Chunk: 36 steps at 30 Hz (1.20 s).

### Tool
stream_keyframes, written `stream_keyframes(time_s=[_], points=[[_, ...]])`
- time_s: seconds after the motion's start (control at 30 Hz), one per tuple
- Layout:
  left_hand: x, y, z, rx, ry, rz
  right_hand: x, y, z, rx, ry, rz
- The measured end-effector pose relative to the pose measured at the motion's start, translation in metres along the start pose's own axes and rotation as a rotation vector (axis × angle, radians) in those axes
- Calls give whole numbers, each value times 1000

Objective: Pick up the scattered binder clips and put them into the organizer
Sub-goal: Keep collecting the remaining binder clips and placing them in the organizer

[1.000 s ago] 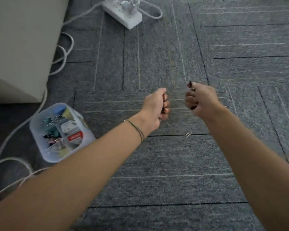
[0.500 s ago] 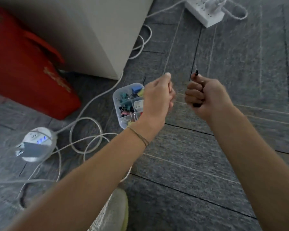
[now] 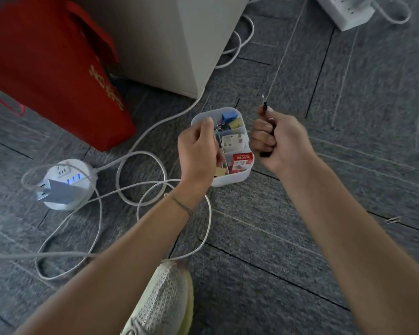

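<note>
The organizer (image 3: 230, 180), a translucent white tub with compartments, stands on the carpet and holds blue and yellow binder clips (image 3: 230, 120), a white box and a red box. My left hand (image 3: 198, 147) hovers over its left side, fingers curled, and a silver clip handle (image 3: 217, 128) shows at the fingertips. My right hand (image 3: 279, 140) is a fist just right of the organizer, closed on black binder clips. One black clip (image 3: 264, 107) pokes up above the thumb. A small silvery clip (image 3: 393, 220) lies on the carpet far right.
A red bag (image 3: 58, 68) and a white cabinet (image 3: 169, 39) stand behind the organizer. A round power strip (image 3: 65, 182) with looping white cables (image 3: 140, 180) lies to the left. My shoe (image 3: 165, 301) is at the bottom. Another power strip (image 3: 346, 10) sits top right.
The view has swung left and closer to the organizer. My left hand has moved from beside the tub to over it. My right fist has come up next to its right wall.
</note>
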State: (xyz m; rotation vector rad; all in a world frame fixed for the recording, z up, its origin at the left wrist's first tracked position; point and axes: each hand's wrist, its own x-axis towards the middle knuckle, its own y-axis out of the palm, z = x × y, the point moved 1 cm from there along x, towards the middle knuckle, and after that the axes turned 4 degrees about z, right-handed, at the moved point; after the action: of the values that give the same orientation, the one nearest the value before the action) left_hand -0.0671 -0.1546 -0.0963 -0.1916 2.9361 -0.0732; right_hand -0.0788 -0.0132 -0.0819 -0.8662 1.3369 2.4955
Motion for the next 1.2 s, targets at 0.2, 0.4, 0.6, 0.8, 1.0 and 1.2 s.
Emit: stream_keyframes(time_s=[0.2,0.4,0.6,0.8,1.0,1.2], points=[[8,2,5,23,93,18,3,3,-7,-19,6,-25],[6,0,10,-3,113,5,5,3,-12,-23,-14,-40],[1,-1,6,-67,76,24,6,4,-15,-33,-20,-63],[1,-6,8,-38,114,-69,8,10,-13,-38,-103,-73],[12,-11,6,-12,156,-191,13,24,-22,-142,-184,-36],[13,-18,18,15,79,-294,21,29,-45,-259,-247,-6]])
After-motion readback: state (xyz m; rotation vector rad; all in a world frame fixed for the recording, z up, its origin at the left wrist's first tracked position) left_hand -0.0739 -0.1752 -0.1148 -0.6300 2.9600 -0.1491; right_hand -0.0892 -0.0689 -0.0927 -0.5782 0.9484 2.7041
